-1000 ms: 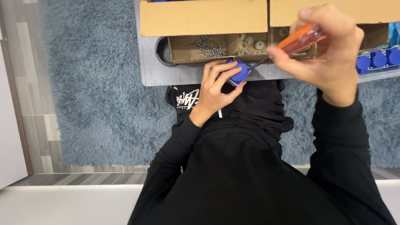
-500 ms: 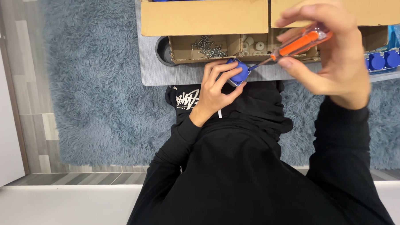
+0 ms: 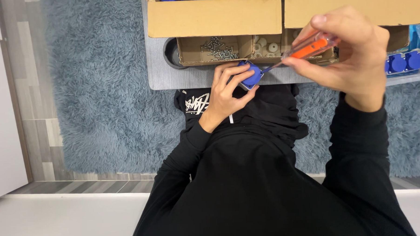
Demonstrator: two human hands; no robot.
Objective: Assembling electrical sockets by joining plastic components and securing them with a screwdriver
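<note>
My right hand [image 3: 352, 57] has lowered the orange-handled screwdriver [image 3: 310, 47] until its tip meets the small blue part [image 3: 251, 75], which my left hand [image 3: 227, 92] keeps clamped in its grip at the worktop's [image 3: 190, 77] near edge, so driving can go on.

The grey table [image 3: 190, 77] stands on the rug [image 3: 102, 89], in front of the person. On the table, two cardboard boxes [image 3: 214, 22] stand side by side at the far side. Before them lies a low tray [image 3: 245, 49] with screws [image 3: 219, 49] in its left compartment and small round parts [image 3: 267, 45] to the right. A row of round plugs [image 3: 406, 61] lies at the right edge.
</note>
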